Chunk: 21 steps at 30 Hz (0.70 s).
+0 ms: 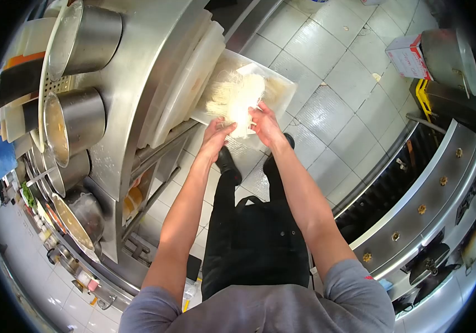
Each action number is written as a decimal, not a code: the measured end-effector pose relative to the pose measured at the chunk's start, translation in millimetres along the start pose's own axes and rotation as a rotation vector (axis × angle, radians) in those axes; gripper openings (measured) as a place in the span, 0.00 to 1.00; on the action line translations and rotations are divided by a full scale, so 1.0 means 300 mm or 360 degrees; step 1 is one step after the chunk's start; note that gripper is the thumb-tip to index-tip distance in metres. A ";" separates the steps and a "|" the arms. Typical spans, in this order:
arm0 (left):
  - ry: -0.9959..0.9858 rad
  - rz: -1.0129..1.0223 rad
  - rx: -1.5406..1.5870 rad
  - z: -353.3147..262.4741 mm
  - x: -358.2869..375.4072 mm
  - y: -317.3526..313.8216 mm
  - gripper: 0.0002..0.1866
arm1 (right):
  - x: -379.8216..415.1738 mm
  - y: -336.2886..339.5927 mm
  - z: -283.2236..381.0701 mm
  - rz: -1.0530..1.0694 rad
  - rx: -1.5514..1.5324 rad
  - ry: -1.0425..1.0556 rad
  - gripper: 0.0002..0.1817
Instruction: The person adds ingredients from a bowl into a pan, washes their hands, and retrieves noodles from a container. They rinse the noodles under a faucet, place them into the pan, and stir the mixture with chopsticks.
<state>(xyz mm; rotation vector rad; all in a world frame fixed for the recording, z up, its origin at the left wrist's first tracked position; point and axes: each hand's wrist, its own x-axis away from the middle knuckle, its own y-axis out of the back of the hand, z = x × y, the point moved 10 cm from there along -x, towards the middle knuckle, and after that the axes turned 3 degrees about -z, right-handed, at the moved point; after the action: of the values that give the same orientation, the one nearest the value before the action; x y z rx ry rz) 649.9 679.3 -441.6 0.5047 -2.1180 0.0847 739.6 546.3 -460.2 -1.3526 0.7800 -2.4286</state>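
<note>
The steel counter (138,83) has a few metal pots (77,119) sitting on it, plus stacked white boards (191,77). A white tray (282,89) hangs off its edge, noodles (238,100) piled in it

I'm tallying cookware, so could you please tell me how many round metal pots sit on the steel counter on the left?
4: one at the top, one below it, a third lower, and a fourth nearest the bottom. More may be hidden at the picture's edge.

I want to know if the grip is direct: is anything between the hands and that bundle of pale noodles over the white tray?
Nothing visible. The left hand and right hand both grip the noodle bundle directly, bare-fingered, above the white tray.
</note>
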 end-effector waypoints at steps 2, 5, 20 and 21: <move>-0.0175 -0.0055 -0.0105 -0.056 -0.027 -0.015 0.37 | -0.001 0.019 0.017 -0.0037 0.0193 0.0070 0.10; -0.0058 0.0236 -0.0031 -0.083 -0.070 -0.091 0.39 | -0.015 0.038 0.005 -0.0043 0.0285 0.0139 0.08; 0.0037 0.0385 0.0034 -0.012 -0.212 -0.016 0.28 | -0.157 0.016 -0.191 -0.0129 -0.0136 -0.0091 0.33; 0.0058 0.0460 0.0054 -0.035 -0.181 -0.030 0.26 | -0.200 0.026 -0.216 -0.0091 -0.0154 -0.0055 0.38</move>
<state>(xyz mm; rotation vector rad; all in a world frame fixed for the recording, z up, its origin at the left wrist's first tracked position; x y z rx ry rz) 687.9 691.3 -480.9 0.2121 -2.1434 0.2925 716.7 588.8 -534.5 -1.4672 0.8718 -2.4321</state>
